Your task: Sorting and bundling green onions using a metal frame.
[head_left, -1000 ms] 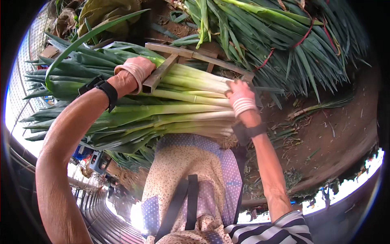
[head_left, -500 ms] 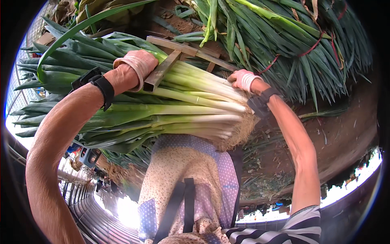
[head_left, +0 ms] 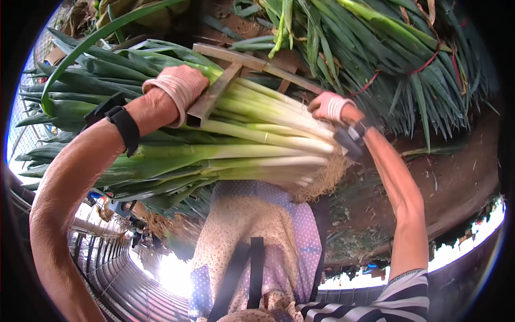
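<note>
And from the far left, dark green leaf ends (head_left: 59, 104) are fanned out wide, and these belong to the big bundle of leeks (head_left: 257, 127), laid crosswise just in front of the body! Next, the left hand (head_left: 177, 88), wrapped in pale bands, is seen pressed among the leaves; its fingers are curled down out of sight, so what is gripped cannot be told. Right beside it, a metal frame (head_left: 216, 92) is set with one bar angled across the stalks. Along come the pale shanks, packed close. A heavy load is suggested as a bundle: firm but likely slick here, easily bruised or snapped if bent, while the leaves look floppier. The surest hold would be found around the shanks, with both hands spread. Below, a patterned apron (head_left: 257, 214) is seen. Then the shaggy roots (head_left: 328, 176), and above them the right hand (head_left: 328, 105), fingers bent by the topmost shanks; whether anything is gripped cannot be told.
</note>
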`<state>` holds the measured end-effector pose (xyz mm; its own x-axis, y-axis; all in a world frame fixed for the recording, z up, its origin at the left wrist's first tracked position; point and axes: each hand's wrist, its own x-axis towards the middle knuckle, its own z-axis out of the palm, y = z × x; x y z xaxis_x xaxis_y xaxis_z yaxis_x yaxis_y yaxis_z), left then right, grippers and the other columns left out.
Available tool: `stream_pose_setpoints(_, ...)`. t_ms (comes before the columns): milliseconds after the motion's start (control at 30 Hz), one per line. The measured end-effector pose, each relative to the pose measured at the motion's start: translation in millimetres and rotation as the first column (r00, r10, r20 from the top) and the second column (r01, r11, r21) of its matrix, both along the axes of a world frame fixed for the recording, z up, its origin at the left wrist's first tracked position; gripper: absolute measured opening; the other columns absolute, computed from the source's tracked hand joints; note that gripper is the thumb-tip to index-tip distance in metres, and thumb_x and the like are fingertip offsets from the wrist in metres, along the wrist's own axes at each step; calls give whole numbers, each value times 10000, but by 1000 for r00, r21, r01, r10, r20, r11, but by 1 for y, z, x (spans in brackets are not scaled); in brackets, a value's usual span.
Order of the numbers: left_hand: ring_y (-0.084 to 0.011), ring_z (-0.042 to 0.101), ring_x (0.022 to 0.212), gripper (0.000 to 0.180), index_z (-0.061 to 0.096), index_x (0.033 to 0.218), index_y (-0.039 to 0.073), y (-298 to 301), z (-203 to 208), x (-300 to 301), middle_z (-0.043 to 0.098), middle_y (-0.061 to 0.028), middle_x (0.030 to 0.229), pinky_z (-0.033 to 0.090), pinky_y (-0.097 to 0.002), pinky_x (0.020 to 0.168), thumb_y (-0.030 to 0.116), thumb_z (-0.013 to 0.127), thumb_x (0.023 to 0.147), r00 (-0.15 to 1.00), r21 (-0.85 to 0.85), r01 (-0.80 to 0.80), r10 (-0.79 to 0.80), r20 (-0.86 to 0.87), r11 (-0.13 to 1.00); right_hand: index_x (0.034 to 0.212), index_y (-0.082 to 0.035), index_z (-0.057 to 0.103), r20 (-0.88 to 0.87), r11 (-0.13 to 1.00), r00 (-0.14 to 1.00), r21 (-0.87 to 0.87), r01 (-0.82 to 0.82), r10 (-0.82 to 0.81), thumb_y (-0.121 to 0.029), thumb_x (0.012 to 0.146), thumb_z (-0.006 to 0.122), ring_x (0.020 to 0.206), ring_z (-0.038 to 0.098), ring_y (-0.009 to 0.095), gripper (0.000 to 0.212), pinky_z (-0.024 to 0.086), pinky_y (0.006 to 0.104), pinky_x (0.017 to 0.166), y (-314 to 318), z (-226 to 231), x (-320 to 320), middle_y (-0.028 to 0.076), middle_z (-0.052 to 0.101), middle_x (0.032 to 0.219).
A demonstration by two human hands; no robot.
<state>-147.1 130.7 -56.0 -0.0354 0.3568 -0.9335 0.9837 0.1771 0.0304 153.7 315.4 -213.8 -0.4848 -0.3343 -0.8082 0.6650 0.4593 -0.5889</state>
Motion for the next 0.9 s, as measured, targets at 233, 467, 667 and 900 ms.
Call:
stream_pose_setpoints(233,-316,698,978,208,742,1011,98,-1,2,4,719,-143,1028,572,-409,811,131,606,857,999,-8,-38,38,-11,999,1224,-136,659,40,956,996,281,-87,80,-326,772,693,1069,634,346,492,498,410,959,-13,21,-5,152,665,1194)
stream_pose_setpoints(467,-323,694,941,170,701,998,131,-4,1,0,706,-120,982,569,-424,787,145,619,849,999,-22,46,-46,10,999,1247,-162,614,-270,866,943,404,294,-194,-401,868,631,1128,582,311,448,497,430,936,5,152,-2,123,622,1195)
stream_pose_setpoints(667,-322,700,925,181,719,990,119,5,0,1,713,-138,975,571,-426,760,160,613,849,1000,-34,-5,4,-11,999,1177,-158,623,-558,784,799,383,489,-225,-355,773,737,1076,565,286,464,521,395,851,-91,189,43,77,617,1141)
stream_pose_setpoints(900,-319,699,926,187,731,978,133,3,-6,-1,717,-132,977,561,-422,780,195,594,867,1000,-15,22,-22,-15,1000,1012,-184,663,-705,617,693,479,625,-154,-218,642,774,1022,538,253,387,439,446,889,-129,154,68,21,578,1066)
